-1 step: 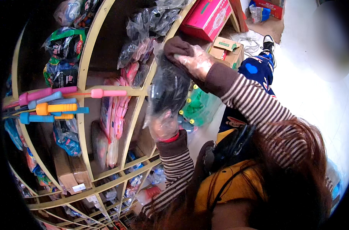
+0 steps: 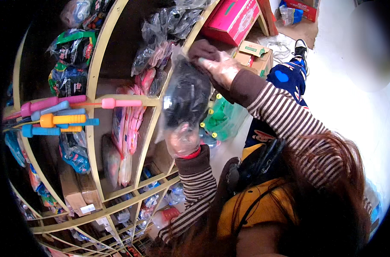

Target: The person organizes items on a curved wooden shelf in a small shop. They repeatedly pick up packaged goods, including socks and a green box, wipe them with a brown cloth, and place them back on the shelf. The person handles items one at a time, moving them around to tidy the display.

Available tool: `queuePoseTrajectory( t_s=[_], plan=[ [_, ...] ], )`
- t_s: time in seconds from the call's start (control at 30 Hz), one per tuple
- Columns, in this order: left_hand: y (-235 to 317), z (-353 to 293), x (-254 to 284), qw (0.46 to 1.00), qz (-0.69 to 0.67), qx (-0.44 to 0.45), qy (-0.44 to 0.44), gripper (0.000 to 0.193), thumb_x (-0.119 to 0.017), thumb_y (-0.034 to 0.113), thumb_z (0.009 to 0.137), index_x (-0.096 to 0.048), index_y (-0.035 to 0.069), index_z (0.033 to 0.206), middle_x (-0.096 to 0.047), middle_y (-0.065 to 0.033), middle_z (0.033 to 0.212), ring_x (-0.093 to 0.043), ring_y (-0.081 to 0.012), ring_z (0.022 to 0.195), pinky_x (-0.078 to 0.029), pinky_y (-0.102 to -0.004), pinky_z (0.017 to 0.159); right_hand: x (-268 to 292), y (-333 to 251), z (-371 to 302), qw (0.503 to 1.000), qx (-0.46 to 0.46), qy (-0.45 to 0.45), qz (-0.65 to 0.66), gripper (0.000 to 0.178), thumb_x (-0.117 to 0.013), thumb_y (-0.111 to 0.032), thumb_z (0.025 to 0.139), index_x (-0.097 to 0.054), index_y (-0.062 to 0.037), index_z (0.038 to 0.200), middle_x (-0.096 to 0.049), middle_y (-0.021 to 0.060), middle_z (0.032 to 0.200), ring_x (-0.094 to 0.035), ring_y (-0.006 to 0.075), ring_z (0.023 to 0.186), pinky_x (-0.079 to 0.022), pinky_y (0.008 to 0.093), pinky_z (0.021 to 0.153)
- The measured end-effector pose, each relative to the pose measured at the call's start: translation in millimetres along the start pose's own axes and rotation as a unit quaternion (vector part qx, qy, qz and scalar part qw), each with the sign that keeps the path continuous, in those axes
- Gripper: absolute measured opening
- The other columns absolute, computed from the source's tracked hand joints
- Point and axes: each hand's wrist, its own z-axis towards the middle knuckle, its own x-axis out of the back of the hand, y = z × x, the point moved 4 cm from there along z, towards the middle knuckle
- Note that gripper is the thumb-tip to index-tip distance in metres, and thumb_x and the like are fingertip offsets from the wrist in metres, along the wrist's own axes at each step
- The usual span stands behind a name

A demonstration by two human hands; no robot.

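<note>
My left hand (image 2: 183,140), in a thin clear plastic glove, is closed on the lower end of a clear plastic bag (image 2: 184,96) with dark contents. What kind of goods fill it I cannot make out. A dark brown folded cloth (image 2: 203,50) is gripped in my right hand (image 2: 224,70), also gloved in clear plastic. The cloth touches the bag's upper end. Both hands are in front of the wooden shelf's edge, with the bag stretched between them.
Wooden shelves (image 2: 93,77) on the left hold packaged goods. Skipping-rope handles (image 2: 62,121) stick out across an upright. Green bottles (image 2: 220,113) in plastic stand beyond the bag. Near the shelf are a pink box (image 2: 231,21) and an open carton (image 2: 253,53). White floor (image 2: 345,94) lies right.
The bag has turned slightly, showing a broader, smoother side. The brown cloth has shifted a little at its upper end; both hands keep their hold.
</note>
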Motion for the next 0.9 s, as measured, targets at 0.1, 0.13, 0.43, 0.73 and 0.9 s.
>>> queuePoseTrajectory(
  t_s=[0.1, 0.13, 0.43, 0.73, 0.9],
  plan=[
    [13.6, 13.4, -7.0, 0.756, -0.608, 0.228, 0.089, 0.066, -0.049, -0.004, 0.064, -0.041, -0.007, 0.13, -0.043, -0.0206, 0.136, -0.04, -0.0298, 0.128, -0.032, -0.0485, 0.108, 24.3, 54.1, -2.3, 0.988, -0.078, 0.127, 0.034, 0.029, -0.053, -0.024, 0.09, -0.055, -0.0063, 0.114, -0.06, 0.0086, 0.103, -0.056, 0.0187, 0.092, -0.045, 0.0326, 0.08],
    [25.2, 22.9, -22.4, 0.708, -0.656, 0.241, 0.099, 0.069, -0.048, -0.003, 0.062, -0.041, -0.006, 0.13, -0.039, -0.0205, 0.138, -0.035, -0.0333, 0.13, -0.027, -0.0561, 0.109, 40.7, 65.0, -4.8, 0.976, -0.108, 0.173, 0.076, 0.032, -0.053, -0.03, 0.091, -0.054, -0.0074, 0.115, -0.059, 0.0091, 0.102, -0.057, 0.0207, 0.09, -0.046, 0.0341, 0.078],
    [-12.7, 12.0, -42.5, 0.97, -0.18, 0.165, 0.019, 0.075, -0.054, -0.006, 0.079, -0.015, 0.0, 0.143, -0.031, -0.022, 0.142, -0.038, -0.0301, 0.126, -0.032, -0.0402, 0.104, 9.0, 39.9, -32.7, 0.903, -0.098, 0.05, 0.415, 0.059, -0.05, -0.045, 0.091, -0.039, -0.0044, 0.132, -0.053, 0.0134, 0.124, -0.052, 0.0258, 0.112, -0.04, 0.0383, 0.097],
    [5.1, 29.0, -38.5, 0.995, -0.068, -0.023, 0.067, 0.095, -0.063, -0.006, 0.061, -0.017, 0.002, 0.144, -0.03, -0.0194, 0.143, -0.029, -0.027, 0.133, -0.017, -0.0355, 0.111, -9.0, 25.9, -47.2, 0.947, 0.031, -0.015, 0.319, 0.06, -0.056, -0.035, 0.09, -0.035, -0.0019, 0.136, -0.046, 0.013, 0.132, -0.045, 0.0251, 0.122, -0.033, 0.0385, 0.105],
    [6.9, 22.9, -32.5, 0.938, -0.302, 0.165, -0.034, 0.063, -0.058, 0.03, 0.086, -0.036, -0.002, 0.136, -0.048, -0.0137, 0.13, -0.047, -0.0226, 0.118, -0.035, -0.0329, 0.101, -23.0, 11.9, -57.6, 0.986, 0.125, -0.073, 0.085, 0.059, -0.065, -0.026, 0.081, -0.041, 0.0038, 0.126, -0.047, 0.013, 0.128, -0.043, 0.0228, 0.121, -0.03, 0.037, 0.105]
  ],
)
